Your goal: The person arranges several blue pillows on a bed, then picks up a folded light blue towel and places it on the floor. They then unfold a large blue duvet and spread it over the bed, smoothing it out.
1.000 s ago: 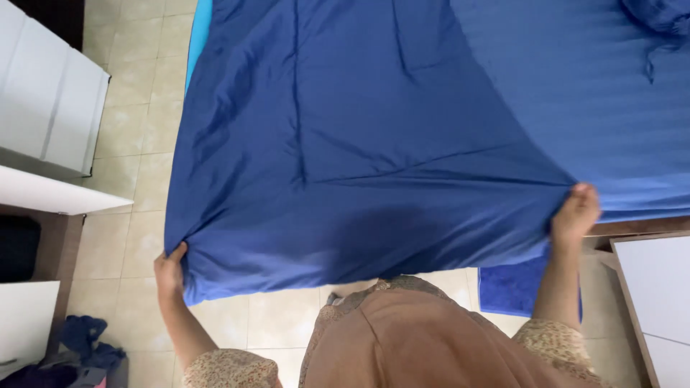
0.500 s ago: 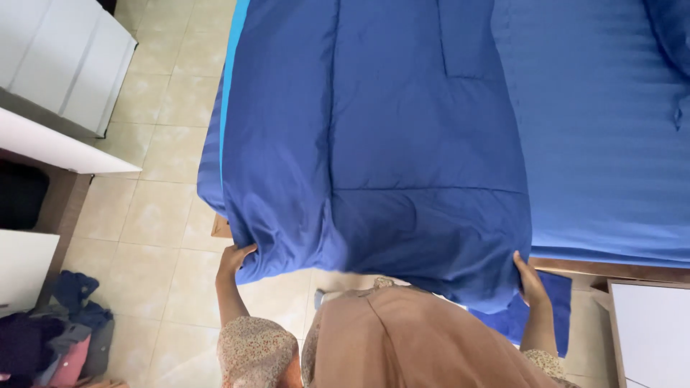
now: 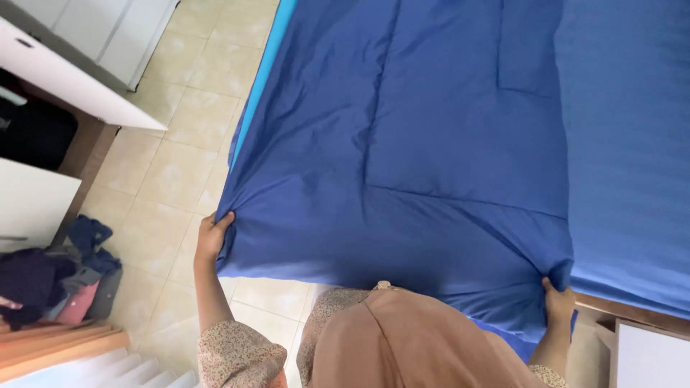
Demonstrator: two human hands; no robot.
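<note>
Gripping near corners of dark blue quilted fabric blanket (image 3: 402,165): left hand (image 3: 210,238) clenched on one corner, right hand (image 3: 558,305) closed on the other. Spread flat over lighter blue striped bedsheet (image 3: 632,144), near edge hanging off the bed above beige tiled floor (image 3: 165,172). White cabinet (image 3: 86,50) at far left.

Home bedroom, bed (image 3: 632,179) with blue bedding, tiled floor (image 3: 180,165), white cabinets (image 3: 100,29), clothes pile (image 3: 57,276)

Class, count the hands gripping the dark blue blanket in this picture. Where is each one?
2. The left hand grips the blue blanket at its near left corner; the right hand grips its near right corner.
</note>
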